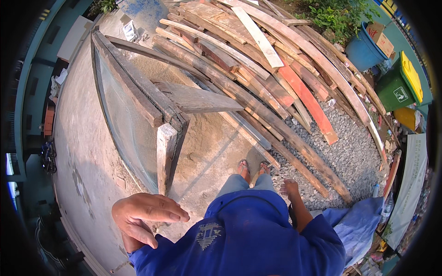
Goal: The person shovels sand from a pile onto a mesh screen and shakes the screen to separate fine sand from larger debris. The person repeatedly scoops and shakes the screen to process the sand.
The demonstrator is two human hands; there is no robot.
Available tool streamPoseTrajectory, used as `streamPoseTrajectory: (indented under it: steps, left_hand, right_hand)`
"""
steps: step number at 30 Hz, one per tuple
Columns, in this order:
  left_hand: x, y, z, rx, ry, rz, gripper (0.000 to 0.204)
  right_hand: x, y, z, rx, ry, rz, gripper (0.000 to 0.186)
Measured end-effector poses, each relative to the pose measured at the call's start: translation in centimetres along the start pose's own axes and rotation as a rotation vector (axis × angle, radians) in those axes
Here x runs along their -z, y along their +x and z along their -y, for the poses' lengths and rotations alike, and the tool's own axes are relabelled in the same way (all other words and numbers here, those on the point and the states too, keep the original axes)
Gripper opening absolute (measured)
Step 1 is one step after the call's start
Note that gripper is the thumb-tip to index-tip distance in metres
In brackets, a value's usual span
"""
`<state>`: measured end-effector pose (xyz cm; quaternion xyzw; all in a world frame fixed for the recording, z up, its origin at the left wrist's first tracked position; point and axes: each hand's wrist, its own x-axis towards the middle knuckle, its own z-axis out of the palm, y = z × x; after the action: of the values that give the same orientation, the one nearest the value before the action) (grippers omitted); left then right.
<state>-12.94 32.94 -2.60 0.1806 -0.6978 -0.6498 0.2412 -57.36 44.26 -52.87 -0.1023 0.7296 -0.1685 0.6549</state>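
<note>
My left hand (149, 214) is raised at chest height at the lower left, its fingers loosely extended and thumb apart, holding nothing. Just beyond it stands a wooden-framed mesh screen (122, 115), leaning with a pale post (165, 154) at its near end and a short grey board (202, 99) across it to the right. My right hand (290, 188) hangs beside my blue shirt, empty, with fingers slightly curled and apart. Ahead of it lies a large pile of long timber boards (258, 115), some red-painted, over gravel (334, 165).
Sand (209, 142) lies on concrete (83, 152) around my sandalled feet. At the right are a blue barrel (361, 53), a green bin (393, 85) with a yellow lid, a blue tarp (350, 221) and a white banner (405, 184). Plants (334, 16) grow behind the pile.
</note>
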Motion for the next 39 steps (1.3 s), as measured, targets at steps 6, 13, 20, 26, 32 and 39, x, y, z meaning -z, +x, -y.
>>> streamPoseTrajectory:
  steps: [6,13,20,26,32,39]
  left_hand:
    - [-11.3,0.1,17.9,0.856,-0.361,-0.717,0.077]
    - [-16.6,-0.2,27.5,1.119,-0.165,-0.542,0.069]
    - [-17.7,1.2,31.4,1.124,0.112,-0.338,0.075]
    - [-18.2,1.0,34.3,1.154,0.111,-0.212,0.08]
    - [-17.0,0.5,38.2,1.08,0.13,-0.115,0.08]
    - [-14.3,-0.4,41.3,1.043,0.078,-0.076,0.081]
  right_hand:
    - [1.2,0.7,3.7,0.092,0.062,0.039,0.027]
    - [6.3,0.6,-1.7,-0.061,0.033,-0.025,0.028]
    - [10.2,0.2,-5.1,-0.113,0.053,-0.082,0.028]
    - [8.4,-0.3,-3.1,-0.101,0.073,-0.047,0.029]
    - [4.1,-2.7,1.6,-0.077,-0.133,0.118,0.043]
    - [0.7,-3.1,5.7,0.211,-0.89,0.471,0.071]
